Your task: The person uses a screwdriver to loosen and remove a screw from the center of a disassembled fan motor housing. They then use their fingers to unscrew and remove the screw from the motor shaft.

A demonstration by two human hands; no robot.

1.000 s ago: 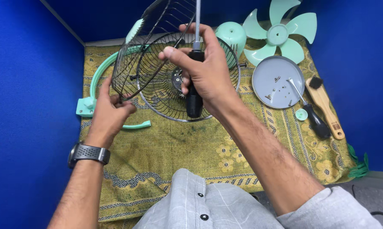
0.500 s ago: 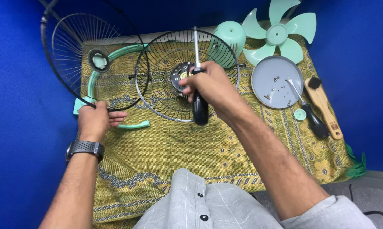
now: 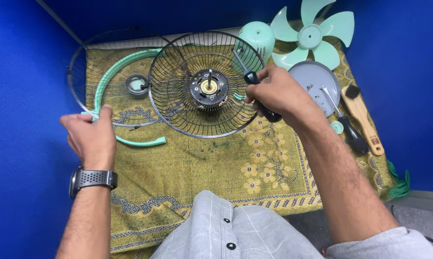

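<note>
Gripping a black-handled screwdriver in a clenched right hand, the person keeps its shaft angled over the rear fan guard, which lies dish-up on the yellow cloth so the motor hub faces them. The left hand, grip loosely closing on the rim, sets the front guard flat beside the mint trim ring, off to the side.

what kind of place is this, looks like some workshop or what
Probably a small repair bench walled in blue: a patterned yellow cloth carries a dismantled fan, with its rear wire guard, mint blade and a spare screwdriver.
</note>
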